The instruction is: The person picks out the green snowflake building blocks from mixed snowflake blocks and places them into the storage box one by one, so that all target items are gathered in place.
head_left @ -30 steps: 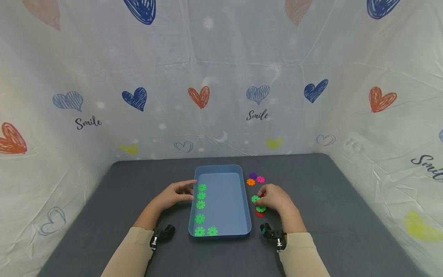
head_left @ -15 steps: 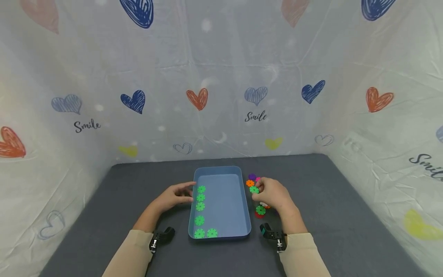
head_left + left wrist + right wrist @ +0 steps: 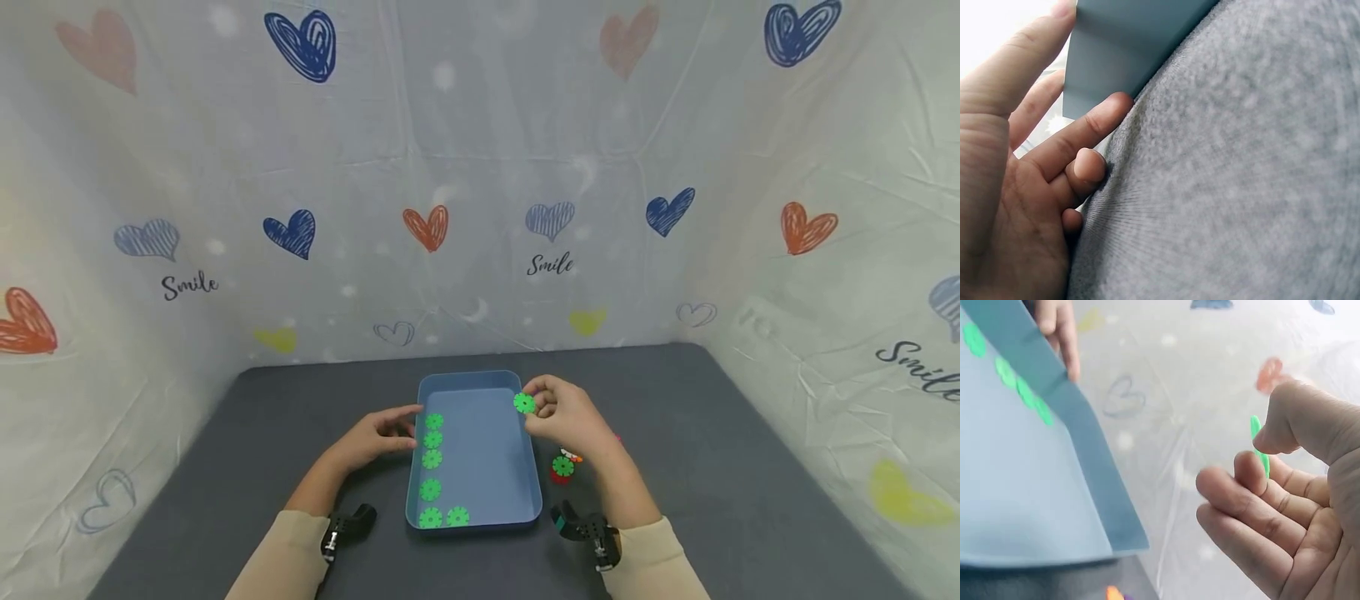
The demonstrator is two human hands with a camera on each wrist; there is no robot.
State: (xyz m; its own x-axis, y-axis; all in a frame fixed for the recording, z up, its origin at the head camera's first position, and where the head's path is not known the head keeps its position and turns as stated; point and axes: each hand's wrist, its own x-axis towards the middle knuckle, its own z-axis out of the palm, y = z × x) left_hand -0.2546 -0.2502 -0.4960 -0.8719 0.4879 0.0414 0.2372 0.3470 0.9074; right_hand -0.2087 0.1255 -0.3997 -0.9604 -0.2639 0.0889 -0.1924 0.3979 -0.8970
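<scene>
My right hand [image 3: 570,421] pinches a bright green, notched plastic disc [image 3: 519,400] between thumb and index finger, at the right rim of the blue tray [image 3: 483,458]. In the right wrist view the disc [image 3: 1255,428] appears edge-on, above the table, with the other fingers loosely bent. Several matching green discs [image 3: 432,459] lie inside the tray in a column along its left side, plus one beside the lowest. My left hand [image 3: 371,442] touches the tray's left side, thumb and index finger spread. The left wrist view shows its fingertips against the outer wall [image 3: 1122,56].
Right of the tray, a green disc [image 3: 562,465] lies over a red one [image 3: 560,479], near orange and white pieces [image 3: 572,456] partly covered by my right forearm. An orange piece [image 3: 1112,592] shows low in the right wrist view. A heart-printed curtain [image 3: 480,183] surrounds the grey table.
My right hand has taken a green disc from the loose pieces and carried it left and away from me to the tray's right rim. My left hand stays at the tray's side.
</scene>
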